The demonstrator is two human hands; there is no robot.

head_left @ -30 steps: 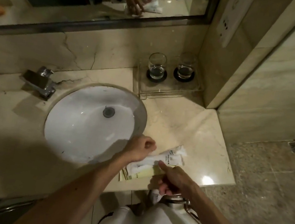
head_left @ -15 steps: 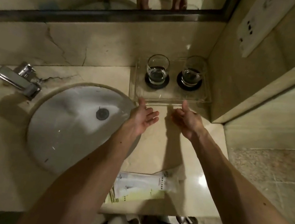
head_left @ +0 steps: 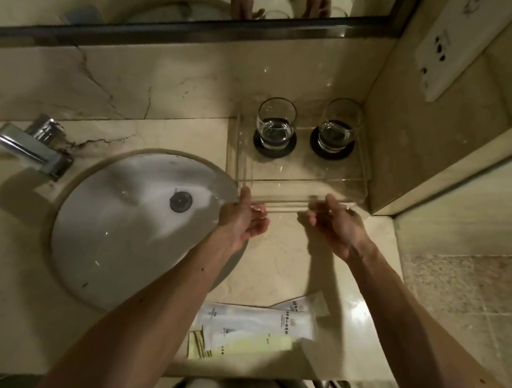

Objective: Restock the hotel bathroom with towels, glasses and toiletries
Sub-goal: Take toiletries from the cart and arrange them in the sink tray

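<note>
- Left hand (head_left: 245, 217): bare forearm stretched forward, palm turned inward toward the other hand, fingers loosely curled, thumb raised.
- Right hand (head_left: 337, 225): forearm extended likewise, palm facing left, fingers slightly bent and parted, blurred.

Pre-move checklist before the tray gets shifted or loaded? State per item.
1. Left hand at the clear tray front edge: ok.
2. Right hand at the same edge: ok.
3. Firm grip on tray: cannot tell, motion blur.
4. Both glasses upright on dark coasters: ok.
5. Tray front half free for toiletries: ok.
6. Toiletry packets loaded in tray: not ok, lying at the counter front.
</note>
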